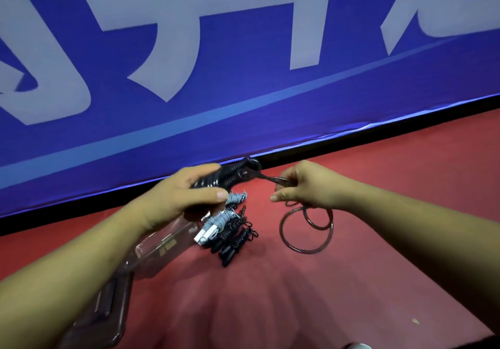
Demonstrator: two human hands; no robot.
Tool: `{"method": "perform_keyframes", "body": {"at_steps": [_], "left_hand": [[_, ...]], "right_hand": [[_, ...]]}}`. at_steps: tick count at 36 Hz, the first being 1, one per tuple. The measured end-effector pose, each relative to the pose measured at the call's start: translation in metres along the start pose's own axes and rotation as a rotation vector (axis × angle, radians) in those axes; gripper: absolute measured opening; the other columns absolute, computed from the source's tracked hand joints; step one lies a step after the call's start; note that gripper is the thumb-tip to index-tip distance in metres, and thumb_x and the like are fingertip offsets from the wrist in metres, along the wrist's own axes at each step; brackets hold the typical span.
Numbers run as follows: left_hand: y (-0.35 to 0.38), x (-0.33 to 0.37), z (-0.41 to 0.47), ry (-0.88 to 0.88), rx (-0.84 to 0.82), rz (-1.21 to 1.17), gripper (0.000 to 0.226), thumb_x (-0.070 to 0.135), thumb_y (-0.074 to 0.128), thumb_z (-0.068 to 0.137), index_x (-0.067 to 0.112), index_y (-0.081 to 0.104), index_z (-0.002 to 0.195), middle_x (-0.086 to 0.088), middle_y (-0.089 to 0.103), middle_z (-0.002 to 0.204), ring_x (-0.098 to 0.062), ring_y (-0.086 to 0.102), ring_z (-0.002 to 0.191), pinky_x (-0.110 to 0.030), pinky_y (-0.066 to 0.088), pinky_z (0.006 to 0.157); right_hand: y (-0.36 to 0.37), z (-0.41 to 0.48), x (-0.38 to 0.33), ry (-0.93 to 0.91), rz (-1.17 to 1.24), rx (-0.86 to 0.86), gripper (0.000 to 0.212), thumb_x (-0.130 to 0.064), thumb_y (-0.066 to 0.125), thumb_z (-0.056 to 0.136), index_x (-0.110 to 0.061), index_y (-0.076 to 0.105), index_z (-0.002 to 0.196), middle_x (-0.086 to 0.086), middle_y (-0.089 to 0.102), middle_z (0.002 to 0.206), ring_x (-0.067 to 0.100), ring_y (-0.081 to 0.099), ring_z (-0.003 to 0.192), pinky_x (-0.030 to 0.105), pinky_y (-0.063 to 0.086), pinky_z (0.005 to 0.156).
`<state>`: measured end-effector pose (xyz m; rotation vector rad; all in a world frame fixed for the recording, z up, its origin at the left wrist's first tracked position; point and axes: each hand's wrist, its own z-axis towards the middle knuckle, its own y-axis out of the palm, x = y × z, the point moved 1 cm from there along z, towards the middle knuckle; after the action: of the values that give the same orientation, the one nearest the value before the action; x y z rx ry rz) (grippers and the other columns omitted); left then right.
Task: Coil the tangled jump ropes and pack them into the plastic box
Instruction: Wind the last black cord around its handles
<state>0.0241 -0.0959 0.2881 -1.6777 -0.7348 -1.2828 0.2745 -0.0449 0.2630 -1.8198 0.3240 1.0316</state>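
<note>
While the rope coil [216, 180] is gripped in the left hand [178, 200], its limp, likely light tail [270, 177] is pinched nearby in the right hand [307, 186].

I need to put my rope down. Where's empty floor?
Bare red floor lies between the forearms, nearer than the pile of coiled ropes. More lies past the right hand, up to the blue banner. Crowded: the pile, the plastic box, the hanging rope loops.
</note>
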Motion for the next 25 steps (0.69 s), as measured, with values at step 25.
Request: {"method": "perform_keyframes", "body": {"at_steps": [25], "left_hand": [[-0.064,-0.023,0.013,-0.251,0.727,-0.41,0.015,0.031,0.064,0.094,0.024,0.053,0.086,-0.003,0.053,0.07,-0.01,0.034,0.038,-0.016,0.029,0.039]], "right_hand": [[0.038,0.0,-0.051,0.094,0.339,-0.156,0.022,-0.027,0.065,0.093,-0.006,0.063,0.09,0.004,0.042,0.057,0.014,0.036,0.045,0.025,0.028,0.043]]}}
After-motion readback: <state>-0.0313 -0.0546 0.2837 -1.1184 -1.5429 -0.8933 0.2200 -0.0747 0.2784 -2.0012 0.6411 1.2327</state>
